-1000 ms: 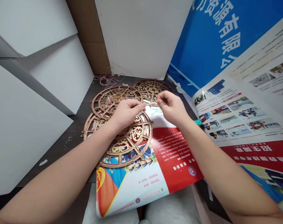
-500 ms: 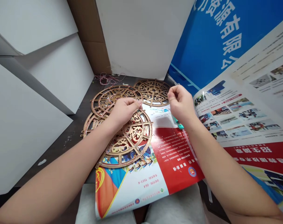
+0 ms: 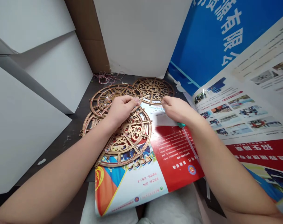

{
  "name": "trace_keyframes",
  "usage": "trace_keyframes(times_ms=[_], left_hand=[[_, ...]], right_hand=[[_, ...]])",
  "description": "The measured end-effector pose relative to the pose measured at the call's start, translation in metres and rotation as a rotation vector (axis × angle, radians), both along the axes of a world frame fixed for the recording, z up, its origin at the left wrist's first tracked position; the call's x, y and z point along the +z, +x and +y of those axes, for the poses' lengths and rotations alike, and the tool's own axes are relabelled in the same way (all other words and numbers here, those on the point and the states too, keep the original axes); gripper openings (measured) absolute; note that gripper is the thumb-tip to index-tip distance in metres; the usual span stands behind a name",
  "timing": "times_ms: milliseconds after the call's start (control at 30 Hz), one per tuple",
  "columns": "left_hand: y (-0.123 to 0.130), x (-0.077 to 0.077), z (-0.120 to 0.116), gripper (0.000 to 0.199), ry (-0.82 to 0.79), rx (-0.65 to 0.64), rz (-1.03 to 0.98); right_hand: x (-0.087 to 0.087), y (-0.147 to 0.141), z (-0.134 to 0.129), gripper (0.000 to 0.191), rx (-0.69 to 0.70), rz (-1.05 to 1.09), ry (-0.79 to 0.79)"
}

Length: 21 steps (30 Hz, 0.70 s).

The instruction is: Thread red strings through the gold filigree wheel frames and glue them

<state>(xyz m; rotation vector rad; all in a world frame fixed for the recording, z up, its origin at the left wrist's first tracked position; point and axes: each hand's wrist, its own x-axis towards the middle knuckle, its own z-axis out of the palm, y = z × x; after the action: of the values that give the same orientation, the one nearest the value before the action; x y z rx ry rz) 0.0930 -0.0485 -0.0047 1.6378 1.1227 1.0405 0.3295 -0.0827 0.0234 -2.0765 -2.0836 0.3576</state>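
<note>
Openwork wooden discs (image 3: 129,137) lie overlapping on a printed poster (image 3: 176,158) on a dark surface (image 3: 71,137).
They look light, stiff and brittle, best taken by the outer rim. The left hand (image 3: 120,110) and right hand (image 3: 176,110) are narrowly pinched; any held thread cannot be told.

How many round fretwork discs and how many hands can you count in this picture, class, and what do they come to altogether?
Round fretwork discs: 4
Hands, the left hand and the right hand: 2
Total: 6
</note>
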Motion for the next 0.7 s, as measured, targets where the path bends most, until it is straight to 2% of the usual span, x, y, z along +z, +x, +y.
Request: trace_keyframes(times_ms=[200,300,433,567,600,700], left_hand=[[0.0,-0.004,0.004,0.032,0.035,-0.015,0.003],[0.001,-0.005,0.004,0.024,0.024,-0.004,0.009],[0.001,-0.004,0.003,0.018,0.042,0.007,0.038],[0.002,-0.006,0.002,0.022,0.094,-0.048,0.087],[0.001,-0.006,0.002,0.023,0.124,-0.061,0.107],[0.0,-0.008,0.002,0.023,0.226,-0.077,0.189]], right_hand=[[-0.01,-0.001,0.004,0.024,0.092,-0.176,-0.015],[-0.018,0.0,0.007,0.011,0.132,-0.164,0.009],[-0.022,-0.001,0.007,0.014,0.162,-0.1,0.091],[-0.021,-0.003,0.007,0.038,0.135,-0.033,0.178],[-0.02,-0.003,0.007,0.037,0.126,-0.019,0.201],[-0.019,-0.004,0.005,0.015,0.109,0.061,0.317]])
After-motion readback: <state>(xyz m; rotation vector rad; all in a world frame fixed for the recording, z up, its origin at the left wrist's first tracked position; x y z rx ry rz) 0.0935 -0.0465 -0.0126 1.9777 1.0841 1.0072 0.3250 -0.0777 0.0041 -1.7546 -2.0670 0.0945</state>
